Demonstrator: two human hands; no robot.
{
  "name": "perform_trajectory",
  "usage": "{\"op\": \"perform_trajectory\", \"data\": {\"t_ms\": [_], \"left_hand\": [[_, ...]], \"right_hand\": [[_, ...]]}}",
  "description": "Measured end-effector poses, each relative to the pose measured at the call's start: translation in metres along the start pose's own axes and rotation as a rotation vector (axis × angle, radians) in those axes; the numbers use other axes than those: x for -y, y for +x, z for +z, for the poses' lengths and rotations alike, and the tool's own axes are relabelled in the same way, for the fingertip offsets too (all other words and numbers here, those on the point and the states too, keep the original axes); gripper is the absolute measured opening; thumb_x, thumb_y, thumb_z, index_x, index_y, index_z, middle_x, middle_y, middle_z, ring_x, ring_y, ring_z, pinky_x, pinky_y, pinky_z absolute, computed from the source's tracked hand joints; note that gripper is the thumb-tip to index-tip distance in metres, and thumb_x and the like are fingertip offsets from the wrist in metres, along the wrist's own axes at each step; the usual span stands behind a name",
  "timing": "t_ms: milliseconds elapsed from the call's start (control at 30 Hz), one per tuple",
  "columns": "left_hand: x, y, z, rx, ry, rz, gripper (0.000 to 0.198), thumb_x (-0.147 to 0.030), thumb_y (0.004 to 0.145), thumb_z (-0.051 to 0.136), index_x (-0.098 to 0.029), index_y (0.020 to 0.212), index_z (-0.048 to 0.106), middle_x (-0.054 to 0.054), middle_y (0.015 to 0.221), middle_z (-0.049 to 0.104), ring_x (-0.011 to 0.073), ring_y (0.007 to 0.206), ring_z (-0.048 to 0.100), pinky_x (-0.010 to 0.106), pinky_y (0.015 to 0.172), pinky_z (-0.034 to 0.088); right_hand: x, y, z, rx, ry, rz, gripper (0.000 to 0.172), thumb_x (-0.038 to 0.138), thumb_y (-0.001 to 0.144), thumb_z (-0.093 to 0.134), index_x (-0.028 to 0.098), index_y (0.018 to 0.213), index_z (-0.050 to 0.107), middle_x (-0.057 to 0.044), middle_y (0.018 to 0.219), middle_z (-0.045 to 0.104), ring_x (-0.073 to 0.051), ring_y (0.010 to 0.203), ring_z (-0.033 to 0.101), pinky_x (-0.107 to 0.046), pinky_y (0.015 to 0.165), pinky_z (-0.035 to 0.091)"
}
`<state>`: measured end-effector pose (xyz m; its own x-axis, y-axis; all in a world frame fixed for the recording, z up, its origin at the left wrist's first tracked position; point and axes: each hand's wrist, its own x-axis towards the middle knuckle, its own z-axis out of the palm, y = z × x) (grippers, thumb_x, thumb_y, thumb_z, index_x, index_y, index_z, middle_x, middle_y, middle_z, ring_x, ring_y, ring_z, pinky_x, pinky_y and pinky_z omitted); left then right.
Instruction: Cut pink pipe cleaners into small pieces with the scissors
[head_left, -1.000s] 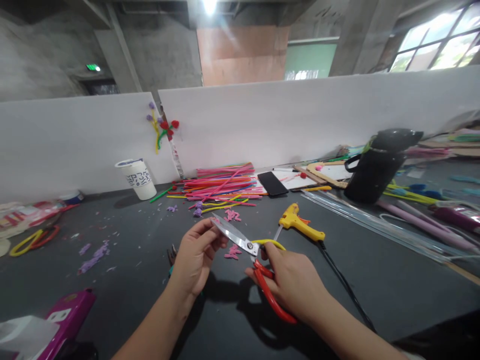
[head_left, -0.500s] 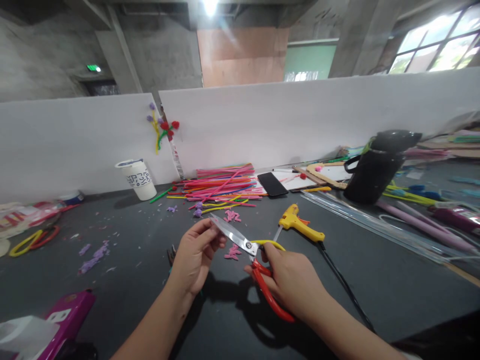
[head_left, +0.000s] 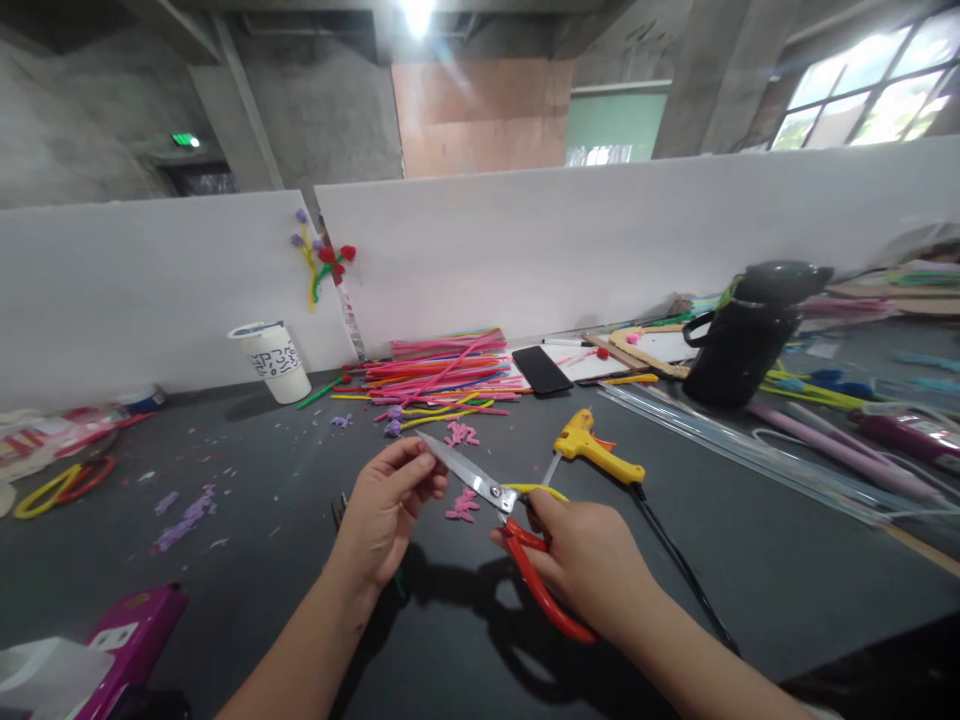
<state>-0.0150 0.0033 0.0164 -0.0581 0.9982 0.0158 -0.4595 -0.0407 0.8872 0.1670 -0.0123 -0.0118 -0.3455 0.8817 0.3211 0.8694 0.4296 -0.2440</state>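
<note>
My right hand (head_left: 589,545) grips a pair of scissors (head_left: 469,473) by the red handles. The blades point up and to the left and look closed. With thumb and fingers pinched together, my left hand (head_left: 394,500) is at the blade tips; whatever it may hold is too small to make out. A yellow pipe cleaner (head_left: 536,488) passes behind the scissors by my right hand. Under and behind the blades lie small pink pipe cleaner pieces (head_left: 463,504). Dark prongs of a tool (head_left: 338,510) show beside my left wrist, the rest of it hidden.
A yellow glue gun (head_left: 600,450) with a black cord lies to the right. Behind are bundled pipe cleaners (head_left: 442,372), a phone (head_left: 541,371), a white cup (head_left: 274,362) and a black jug (head_left: 746,335). Purple scraps (head_left: 186,520), other scissors (head_left: 49,492) and a power strip (head_left: 139,640) sit left.
Both hands and the scissors keep nearly the same pose. The whole view has shifted slightly, with little else different.
</note>
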Motion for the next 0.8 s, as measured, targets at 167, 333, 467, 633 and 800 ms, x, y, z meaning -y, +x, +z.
{"op": "perform_trajectory", "data": {"t_ms": [167,333,467,633,800], "left_hand": [[0.006,-0.004,0.003,0.149,0.068,-0.159,0.007,-0.017,0.067,0.062,-0.013,0.071,0.059,0.000,0.060,0.059,0.0056,0.049,0.052,0.015,0.049,0.041],[0.016,-0.011,0.008,0.396,0.204,-0.371,0.009,-0.020,0.068,0.061,-0.011,0.069,0.059,0.002,0.060,0.057,0.0066,0.047,0.051,0.017,0.047,0.040],[0.019,-0.012,0.006,0.422,0.243,-0.427,0.008,-0.019,0.067,0.061,-0.011,0.071,0.060,0.002,0.059,0.057,0.0064,0.046,0.051,0.017,0.047,0.040],[0.020,-0.012,0.003,0.466,0.282,-0.468,0.009,-0.017,0.065,0.061,-0.011,0.072,0.061,0.002,0.059,0.057,0.0074,0.046,0.052,0.018,0.047,0.040],[0.023,-0.011,0.006,0.416,0.371,-0.346,0.010,-0.018,0.064,0.062,-0.012,0.072,0.062,0.002,0.060,0.057,0.0091,0.049,0.052,0.022,0.051,0.041]], "right_hand": [[0.000,0.005,0.002,-0.001,0.310,0.144,0.031,0.049,0.073,0.047,0.020,0.061,0.043,0.003,0.050,0.048,-0.011,0.045,0.043,-0.022,0.045,0.025],[0.006,0.008,-0.001,0.025,0.783,0.167,0.018,0.034,0.073,0.046,0.019,0.064,0.046,0.005,0.052,0.044,-0.009,0.049,0.042,-0.019,0.046,0.033],[0.012,0.009,-0.003,0.123,0.987,0.221,0.012,0.030,0.071,0.047,0.019,0.067,0.045,0.008,0.046,0.041,-0.006,0.038,0.037,-0.018,0.038,0.031],[0.013,0.009,-0.002,0.195,1.141,0.279,0.011,0.029,0.069,0.048,0.019,0.068,0.043,0.010,0.044,0.038,-0.005,0.033,0.034,-0.017,0.033,0.027],[0.011,0.009,0.001,0.135,1.021,0.263,0.008,0.025,0.068,0.048,0.019,0.065,0.044,0.009,0.047,0.040,-0.005,0.035,0.034,-0.017,0.036,0.028]]}}
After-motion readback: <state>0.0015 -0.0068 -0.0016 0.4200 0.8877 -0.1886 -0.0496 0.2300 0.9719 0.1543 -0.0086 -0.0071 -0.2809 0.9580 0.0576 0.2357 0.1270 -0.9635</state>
